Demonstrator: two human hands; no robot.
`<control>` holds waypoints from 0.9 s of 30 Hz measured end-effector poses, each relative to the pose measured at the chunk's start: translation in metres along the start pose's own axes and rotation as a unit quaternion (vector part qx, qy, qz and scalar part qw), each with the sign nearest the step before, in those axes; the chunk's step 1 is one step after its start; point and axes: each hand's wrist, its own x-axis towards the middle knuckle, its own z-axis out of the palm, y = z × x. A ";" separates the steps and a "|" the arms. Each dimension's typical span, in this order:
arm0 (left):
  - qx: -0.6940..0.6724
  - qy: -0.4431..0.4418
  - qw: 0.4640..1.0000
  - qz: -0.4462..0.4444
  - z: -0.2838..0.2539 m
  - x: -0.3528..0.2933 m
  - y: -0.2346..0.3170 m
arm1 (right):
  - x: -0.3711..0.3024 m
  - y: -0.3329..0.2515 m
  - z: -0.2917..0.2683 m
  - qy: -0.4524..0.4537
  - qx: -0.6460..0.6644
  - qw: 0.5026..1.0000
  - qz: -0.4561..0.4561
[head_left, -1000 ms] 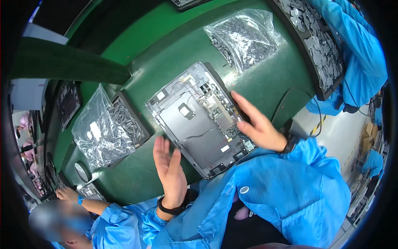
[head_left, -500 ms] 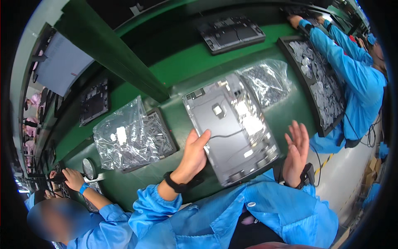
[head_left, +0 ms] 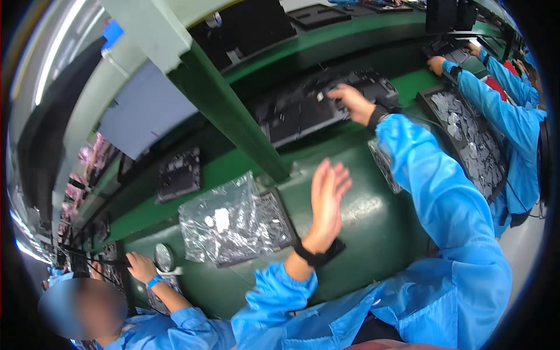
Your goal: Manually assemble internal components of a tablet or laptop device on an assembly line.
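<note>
My right hand reaches out to the far green shelf. Its fingers are curled at the edge of a dark laptop casing lying there, with small parts and thin cables inside. A second dark casing lies just right of it, partly behind my hand. My left hand is raised over the green bench with its fingers stretched out, holding nothing. Left of it, a clear plastic bag covers part of a black tray of small dark parts.
A green post rises between bench and shelf. Another dark casing lies at the left. A tray of grey pieces stands at right, near a co-worker's blue sleeve. Another co-worker's hand is at lower left, beside a round lamp-like object.
The grey casing has left my left hand and the near bench. My right arm has stretched forward to the far shelf. My left hand has opened, and the view has shifted.
</note>
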 end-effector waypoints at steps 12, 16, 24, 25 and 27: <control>-0.048 0.062 0.985 -0.153 -0.031 0.017 -0.045 | 0.109 0.063 0.058 -0.035 -0.512 0.854 -0.080; -0.062 0.051 0.982 -0.170 -0.026 0.019 -0.045 | 0.109 -0.008 -0.048 0.019 -0.615 0.772 -0.159; -0.068 0.049 0.983 -0.160 0.001 0.053 -0.055 | 0.060 -0.011 -0.163 0.210 -0.652 0.726 0.054; -0.066 0.051 0.985 -0.148 0.004 0.062 -0.060 | 0.059 -0.008 -0.157 0.239 -0.575 0.781 0.055; -0.065 0.047 0.988 -0.134 0.013 0.080 -0.071 | 0.053 -0.008 -0.154 0.253 -0.532 0.807 0.040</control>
